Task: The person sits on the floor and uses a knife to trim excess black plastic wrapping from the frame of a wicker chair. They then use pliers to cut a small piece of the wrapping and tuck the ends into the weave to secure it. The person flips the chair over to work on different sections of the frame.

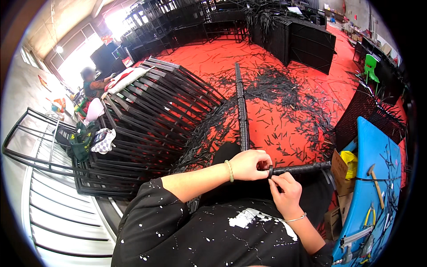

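A black frame lies across my lap. One of its bars (304, 168) runs to the right and another wrapped bar (241, 107) extends away from me, both ringed with black strip. At the near bar's left end, a black strip (270, 171) loops up between my hands. My left hand (251, 164) has its fingertips closed on that strip from the left. Just below and to the right, my right hand (287, 193) pinches the strip's lower side between thumb and fingers. The frame's corner is hidden behind my left hand.
Stacked black metal frames (151, 111) stand on the left, with cloths and a bag on them. Cut black strips (284, 89) litter the red floor. On the right, a blue table (362, 187) carries a hammer (376, 184) and pliers (370, 217). Another person (94, 86) sits far left.
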Demonstrator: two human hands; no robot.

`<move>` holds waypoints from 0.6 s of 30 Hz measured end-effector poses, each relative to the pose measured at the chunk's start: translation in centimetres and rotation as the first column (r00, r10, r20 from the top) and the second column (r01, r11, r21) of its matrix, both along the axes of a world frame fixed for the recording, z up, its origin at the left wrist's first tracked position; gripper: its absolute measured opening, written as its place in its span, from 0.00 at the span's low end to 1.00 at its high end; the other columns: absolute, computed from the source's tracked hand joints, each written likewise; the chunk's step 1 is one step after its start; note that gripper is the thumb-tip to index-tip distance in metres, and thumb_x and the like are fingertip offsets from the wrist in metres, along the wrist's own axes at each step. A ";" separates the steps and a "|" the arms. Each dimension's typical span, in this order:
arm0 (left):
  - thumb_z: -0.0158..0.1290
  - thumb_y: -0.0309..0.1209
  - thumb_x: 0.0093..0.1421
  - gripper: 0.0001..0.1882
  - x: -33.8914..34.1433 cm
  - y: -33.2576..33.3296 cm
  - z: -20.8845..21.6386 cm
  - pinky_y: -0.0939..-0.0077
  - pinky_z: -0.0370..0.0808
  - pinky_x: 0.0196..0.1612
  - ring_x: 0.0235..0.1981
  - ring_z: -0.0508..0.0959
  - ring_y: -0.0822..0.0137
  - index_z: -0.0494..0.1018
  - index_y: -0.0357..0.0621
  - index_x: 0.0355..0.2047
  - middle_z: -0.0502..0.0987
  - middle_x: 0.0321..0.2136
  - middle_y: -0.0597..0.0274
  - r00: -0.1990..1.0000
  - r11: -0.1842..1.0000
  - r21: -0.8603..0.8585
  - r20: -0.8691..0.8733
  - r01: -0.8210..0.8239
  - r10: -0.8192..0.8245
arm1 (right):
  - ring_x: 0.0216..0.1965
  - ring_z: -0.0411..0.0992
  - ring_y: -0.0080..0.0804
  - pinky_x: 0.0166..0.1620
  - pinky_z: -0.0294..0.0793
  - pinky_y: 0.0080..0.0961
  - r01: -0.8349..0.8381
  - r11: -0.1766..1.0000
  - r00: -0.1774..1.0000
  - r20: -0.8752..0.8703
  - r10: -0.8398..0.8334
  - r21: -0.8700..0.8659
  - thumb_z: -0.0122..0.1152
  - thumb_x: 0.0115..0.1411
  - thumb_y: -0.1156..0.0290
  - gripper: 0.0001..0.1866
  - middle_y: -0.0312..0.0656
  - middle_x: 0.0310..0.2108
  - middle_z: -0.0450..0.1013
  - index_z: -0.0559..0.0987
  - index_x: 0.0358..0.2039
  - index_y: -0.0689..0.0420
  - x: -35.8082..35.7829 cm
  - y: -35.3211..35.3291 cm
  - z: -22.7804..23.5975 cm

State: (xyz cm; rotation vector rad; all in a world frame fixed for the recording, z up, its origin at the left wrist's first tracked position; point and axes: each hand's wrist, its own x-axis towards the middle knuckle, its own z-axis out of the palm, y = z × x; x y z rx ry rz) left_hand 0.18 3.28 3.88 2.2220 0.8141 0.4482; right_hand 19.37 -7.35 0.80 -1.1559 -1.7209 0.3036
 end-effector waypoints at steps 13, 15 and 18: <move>0.68 0.45 0.59 0.20 0.6 2.0 0.5 0.75 0.76 0.34 0.28 0.79 0.73 0.80 0.39 0.33 0.79 0.25 0.64 0.987 0.970 -0.234 -0.128 0.061 -0.092 | 0.23 0.75 0.37 0.27 0.73 0.30 0.008 1.000 1.000 0.025 -0.009 0.016 0.72 0.53 0.79 0.07 0.41 0.27 0.75 0.84 0.34 0.60 -0.2 -0.4 -0.1; 0.66 0.46 0.61 0.21 0.6 2.4 0.9 0.74 0.77 0.34 0.27 0.78 0.73 0.82 0.38 0.36 0.81 0.25 0.63 0.975 0.963 -0.255 -0.176 0.089 -0.137 | 0.23 0.75 0.37 0.27 0.73 0.30 0.009 1.000 1.000 0.021 -0.010 0.023 0.72 0.53 0.79 0.08 0.41 0.27 0.75 0.84 0.34 0.60 -0.2 -0.4 -0.3; 0.66 0.46 0.61 0.21 0.5 3.4 0.0 0.73 0.77 0.35 0.28 0.79 0.72 0.83 0.37 0.39 0.82 0.27 0.61 0.961 0.950 -0.277 -0.189 0.145 -0.202 | 0.23 0.75 0.37 0.27 0.73 0.29 0.008 1.000 1.000 0.025 -0.009 0.029 0.72 0.53 0.79 0.08 0.41 0.27 0.75 0.84 0.34 0.60 -0.2 -0.5 -0.3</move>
